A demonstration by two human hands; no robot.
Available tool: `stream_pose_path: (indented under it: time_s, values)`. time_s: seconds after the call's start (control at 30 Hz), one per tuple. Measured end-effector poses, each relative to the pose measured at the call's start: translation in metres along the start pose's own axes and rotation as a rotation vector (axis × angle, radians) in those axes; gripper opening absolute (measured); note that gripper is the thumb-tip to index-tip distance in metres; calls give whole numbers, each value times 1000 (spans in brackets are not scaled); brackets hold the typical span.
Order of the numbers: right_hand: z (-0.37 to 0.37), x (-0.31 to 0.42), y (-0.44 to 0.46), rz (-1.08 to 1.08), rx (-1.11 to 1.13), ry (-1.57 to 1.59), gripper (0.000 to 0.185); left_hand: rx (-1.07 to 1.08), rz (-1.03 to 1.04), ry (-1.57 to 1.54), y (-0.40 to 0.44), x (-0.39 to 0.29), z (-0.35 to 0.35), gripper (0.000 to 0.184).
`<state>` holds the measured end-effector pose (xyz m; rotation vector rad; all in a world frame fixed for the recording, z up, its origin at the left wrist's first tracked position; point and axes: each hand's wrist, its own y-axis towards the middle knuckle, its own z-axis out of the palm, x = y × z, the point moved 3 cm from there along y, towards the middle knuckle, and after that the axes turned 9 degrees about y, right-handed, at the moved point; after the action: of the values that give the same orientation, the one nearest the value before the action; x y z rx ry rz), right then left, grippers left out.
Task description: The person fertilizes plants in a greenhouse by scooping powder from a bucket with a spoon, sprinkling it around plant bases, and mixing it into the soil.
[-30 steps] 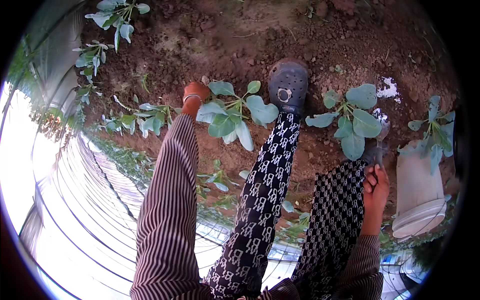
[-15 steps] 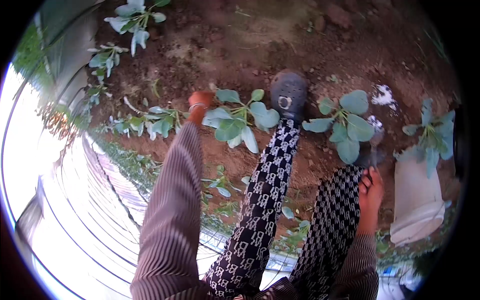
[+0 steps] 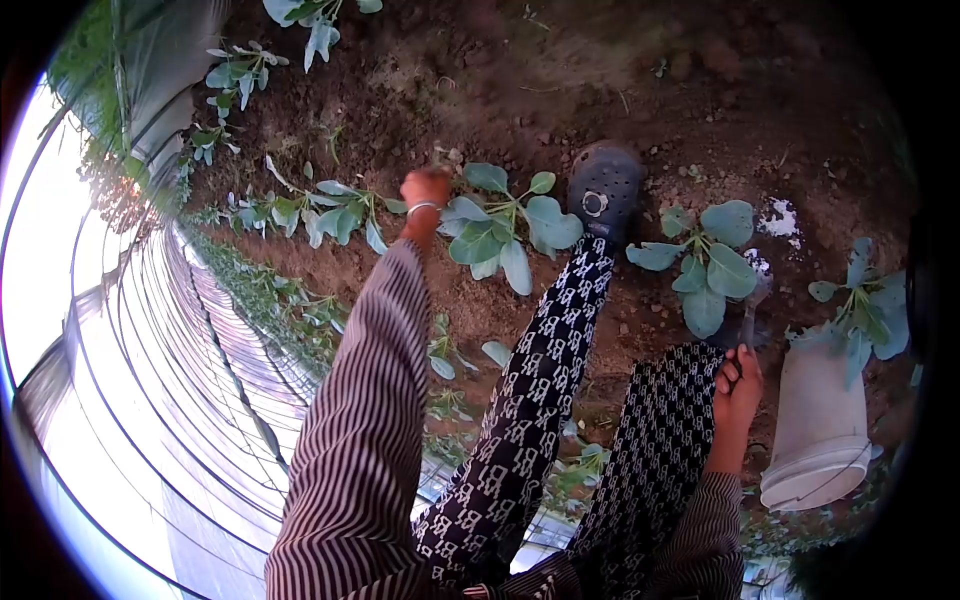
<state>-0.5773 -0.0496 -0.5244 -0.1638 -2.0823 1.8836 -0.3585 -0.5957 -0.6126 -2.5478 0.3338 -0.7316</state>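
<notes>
My left hand [image 3: 427, 189], with a thin bangle at the wrist, is closed in a fist low over the soil, left of a broad-leaved seedling [image 3: 497, 228]. What it holds, if anything, is hidden. My right hand [image 3: 737, 385] grips the handle of a spoon [image 3: 749, 318] beside my bent knee. White granules [image 3: 757, 262] lie at the spoon's far end, close to another leafy seedling [image 3: 712, 262]. Farther out, a patch of white granules [image 3: 779, 218] sits on the ground.
A whitish bucket [image 3: 818, 420] lies or leans at the right, by another seedling [image 3: 868, 305]. My shoe [image 3: 605, 185] stands on the soil between two seedlings. More plants [image 3: 335, 210] run along the row leftward. Curved greenhouse framing [image 3: 225, 365] fills the left side.
The view has shifted slightly, so the plants and shoe appear farther right. My left hand stays beside the same seedling, its fist clearer. My right hand keeps holding the spoon.
</notes>
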Motion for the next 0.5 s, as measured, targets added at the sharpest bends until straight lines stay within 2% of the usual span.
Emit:
stream_pose_path:
  time_s: [0.03,0.1,0.17,0.23,0.27,0.3,0.37,0.4,0.5]
  values:
    - [0,-1,1,0,7,2,11,-52,-27,7,2,8,-17,35]
    - [1,-2,-1,-9,-13,11,10,21,-84,-280,13,42,-30,35]
    - [-1,-3,-2,-3,-17,37,10,46,-67,-195,13,63,-61,42]
    - [-8,-4,2,22,1,95,10,-168,-130,157,21,88,-70,59]
    - [-14,-2,0,32,-8,101,12,-94,-173,161,26,87,-71,73]
    - [-14,-2,-4,30,70,131,14,-140,-72,-92,8,67,-81,69]
    - [-7,-6,-11,-2,3,122,19,-156,154,-622,-28,26,-103,63]
    - [-2,-4,-15,-10,-99,126,20,-59,197,-754,-86,-37,-139,61]
    - [-15,-3,-11,-96,-152,97,22,239,416,-1000,-243,-171,-197,57]
